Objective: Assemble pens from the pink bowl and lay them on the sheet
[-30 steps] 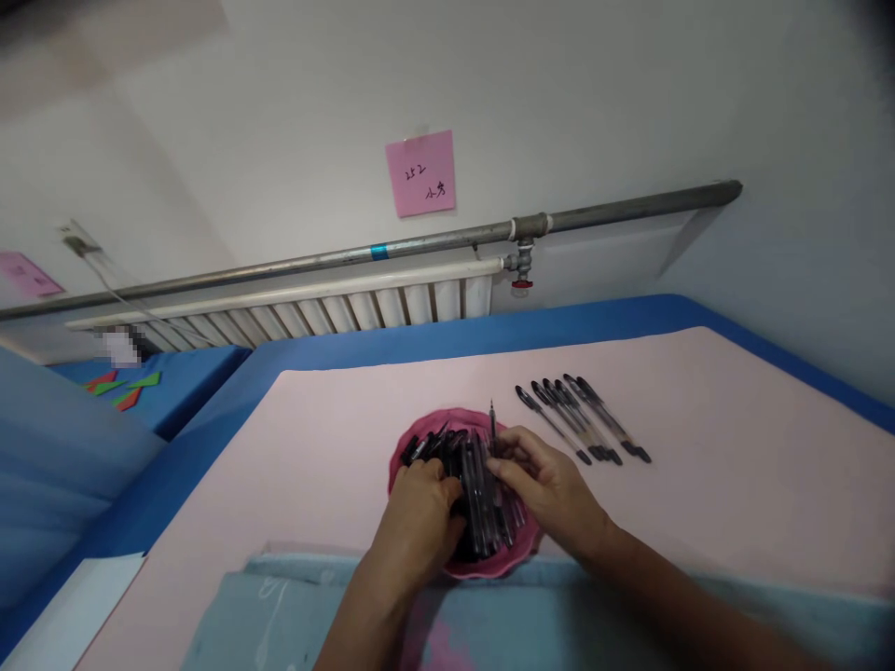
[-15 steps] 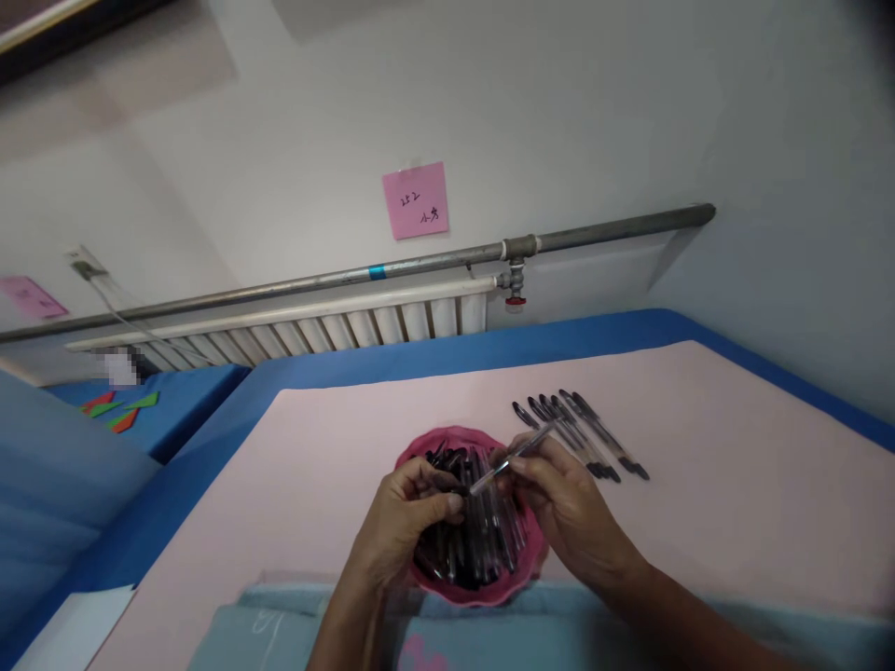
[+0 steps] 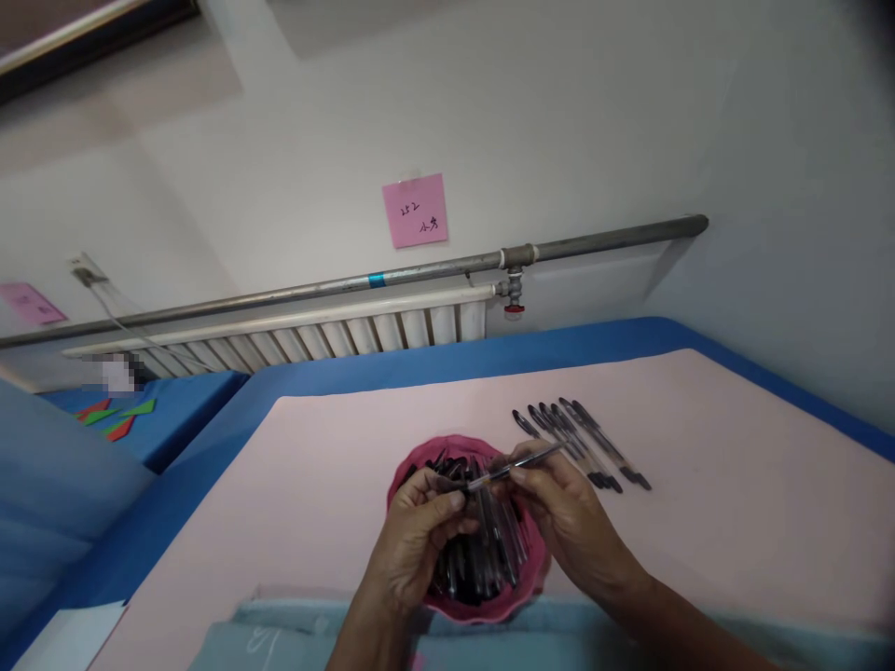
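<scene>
Over the bowl, my right hand (image 3: 570,513) pinches a clear pen barrel (image 3: 535,458) that slants up to the right. My left hand (image 3: 419,531) is closed on a small dark piece that looks like a pen cap (image 3: 456,486), partly hidden by the fingers. The barrel's lower left end meets this piece; whether it sits inside, I cannot tell. Below both hands stands a pink bowl (image 3: 482,615) holding many black pen parts and clear barrels (image 3: 482,559). Right of my right hand, several capped pens (image 3: 594,433) lie side by side.
A pink sheet (image 3: 336,466) covers the blue table (image 3: 419,368). Behind are a white radiator (image 3: 392,331), a metal pipe (image 3: 300,291) and a red valve (image 3: 515,310). Red and green flat pieces (image 3: 116,417) lie on another blue table at left.
The barrel has tilted flatter, and its lower end has come against the dark piece in my left hand. My left hand has moved slightly right and down. The view has shifted a little.
</scene>
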The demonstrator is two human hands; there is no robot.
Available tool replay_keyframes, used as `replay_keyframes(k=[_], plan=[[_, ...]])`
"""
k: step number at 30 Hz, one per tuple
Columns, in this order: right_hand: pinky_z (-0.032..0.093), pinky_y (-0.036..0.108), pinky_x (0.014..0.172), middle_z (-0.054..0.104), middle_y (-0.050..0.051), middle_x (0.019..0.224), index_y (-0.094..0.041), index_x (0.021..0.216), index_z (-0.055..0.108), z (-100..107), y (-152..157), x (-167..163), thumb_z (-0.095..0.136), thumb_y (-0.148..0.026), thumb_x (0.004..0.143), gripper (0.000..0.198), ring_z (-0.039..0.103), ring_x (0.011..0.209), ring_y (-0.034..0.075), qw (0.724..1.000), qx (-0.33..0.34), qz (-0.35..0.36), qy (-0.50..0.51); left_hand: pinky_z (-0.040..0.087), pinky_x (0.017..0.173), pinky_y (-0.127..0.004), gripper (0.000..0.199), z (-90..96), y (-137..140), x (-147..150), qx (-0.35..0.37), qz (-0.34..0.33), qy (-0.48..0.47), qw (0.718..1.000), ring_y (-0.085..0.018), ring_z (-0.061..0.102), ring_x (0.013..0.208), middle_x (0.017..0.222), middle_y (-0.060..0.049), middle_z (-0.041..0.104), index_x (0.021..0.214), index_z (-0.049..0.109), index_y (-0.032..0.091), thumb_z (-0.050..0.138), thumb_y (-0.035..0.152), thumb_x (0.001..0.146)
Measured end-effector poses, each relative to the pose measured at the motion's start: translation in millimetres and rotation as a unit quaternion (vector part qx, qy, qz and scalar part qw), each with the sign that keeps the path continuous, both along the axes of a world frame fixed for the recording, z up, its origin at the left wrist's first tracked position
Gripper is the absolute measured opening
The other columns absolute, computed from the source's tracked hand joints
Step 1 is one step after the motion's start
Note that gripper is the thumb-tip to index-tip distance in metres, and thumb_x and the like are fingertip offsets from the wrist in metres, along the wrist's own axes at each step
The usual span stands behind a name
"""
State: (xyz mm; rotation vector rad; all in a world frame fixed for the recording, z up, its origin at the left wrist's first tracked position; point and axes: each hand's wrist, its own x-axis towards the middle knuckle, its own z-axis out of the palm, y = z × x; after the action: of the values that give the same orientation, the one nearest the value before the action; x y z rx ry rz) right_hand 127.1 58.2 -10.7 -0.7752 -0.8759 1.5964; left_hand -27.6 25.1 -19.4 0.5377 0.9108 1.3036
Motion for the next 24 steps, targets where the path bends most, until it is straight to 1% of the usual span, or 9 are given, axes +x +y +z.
replay_keyframes(k=[3, 6, 9, 12, 15, 20, 24], plan=[[0.047, 0.028, 0.069, 0.066, -0.003, 0.07, -0.021, 0.079, 0.058, -3.7, 0.0, 1.7, 0.073, -0.031, 0.067, 0.022, 0.062, 0.066, 0.014, 0.999, 0.027, 0.003, -0.023, 0.052, 0.059, -0.024, 0.027, -1.5, 0.3, 1.6, -0.008, 0.002, -0.021, 1.0, -0.012, 0.063, 0.062, 0.066, 0.0, 0.064, 0.069, 0.053, 0.015, 0.078, 0.017, 0.059], [0.047, 0.028, 0.068, 0.065, -0.003, 0.069, -0.021, 0.078, 0.058, -3.9, -0.6, 1.9, 0.075, -0.036, 0.066, 0.025, 0.061, 0.065, 0.014, 0.997, 0.041, -0.014, -0.062, 0.053, 0.058, -0.024, 0.028, -0.8, 0.5, 2.7, -0.013, 0.001, -0.029, 1.0, -0.013, 0.064, 0.062, 0.065, 0.0, 0.065, 0.068, 0.051, 0.016, 0.078, 0.018, 0.06], [0.046, 0.026, 0.062, 0.062, -0.003, 0.063, -0.02, 0.074, 0.058, -2.7, -0.3, 0.9, 0.075, -0.038, 0.066, 0.026, 0.058, 0.06, 0.013, 0.993, 0.038, -0.037, -0.105, 0.052, 0.057, -0.024, 0.027, 0.5, 0.4, 3.2, -0.011, -0.003, -0.022, 1.0, -0.013, 0.064, 0.061, 0.065, -0.002, 0.066, 0.066, 0.05, 0.015, 0.077, 0.019, 0.061], [0.045, 0.025, 0.06, 0.062, -0.004, 0.061, -0.02, 0.075, 0.059, -1.5, 0.9, -0.4, 0.074, -0.039, 0.065, 0.027, 0.056, 0.057, 0.012, 0.995, 0.019, -0.031, -0.097, 0.052, 0.056, -0.023, 0.027, 1.1, -0.2, 3.6, -0.005, -0.004, -0.013, 1.0, -0.012, 0.063, 0.058, 0.062, 0.0, 0.064, 0.065, 0.051, 0.015, 0.077, 0.019, 0.06], [0.045, 0.027, 0.061, 0.063, -0.003, 0.061, -0.019, 0.079, 0.06, -0.2, 1.7, -0.6, 0.074, -0.038, 0.064, 0.028, 0.057, 0.058, 0.013, 0.997, 0.006, -0.01, -0.082, 0.052, 0.055, -0.023, 0.027, 0.1, -0.9, 4.1, 0.002, 0.005, 0.013, 1.0, -0.011, 0.062, 0.057, 0.061, 0.002, 0.062, 0.065, 0.052, 0.014, 0.078, 0.019, 0.058], [0.039, 0.024, 0.051, 0.057, -0.005, 0.051, -0.018, 0.069, 0.059, 0.3, 2.9, 0.5, 0.073, -0.038, 0.065, 0.025, 0.05, 0.049, 0.011, 0.994, 0.002, -0.016, -0.111, 0.05, 0.056, -0.023, 0.023, -4.1, -2.1, 5.0, 0.034, 0.018, 0.082, 0.996, -0.009, 0.06, 0.055, 0.066, 0.002, 0.063, 0.067, 0.055, 0.014, 0.076, 0.022, 0.062], [0.038, 0.023, 0.05, 0.058, -0.005, 0.05, -0.018, 0.067, 0.058, -1.5, 3.8, 0.1, 0.073, -0.039, 0.065, 0.026, 0.05, 0.048, 0.01, 0.995, -0.032, -0.007, -0.097, 0.048, 0.056, -0.02, 0.019, -4.9, -2.7, 4.6, 0.054, 0.027, 0.129, 0.99, -0.008, 0.058, 0.054, 0.064, 0.003, 0.063, 0.071, 0.058, 0.014, 0.074, 0.022, 0.064]])
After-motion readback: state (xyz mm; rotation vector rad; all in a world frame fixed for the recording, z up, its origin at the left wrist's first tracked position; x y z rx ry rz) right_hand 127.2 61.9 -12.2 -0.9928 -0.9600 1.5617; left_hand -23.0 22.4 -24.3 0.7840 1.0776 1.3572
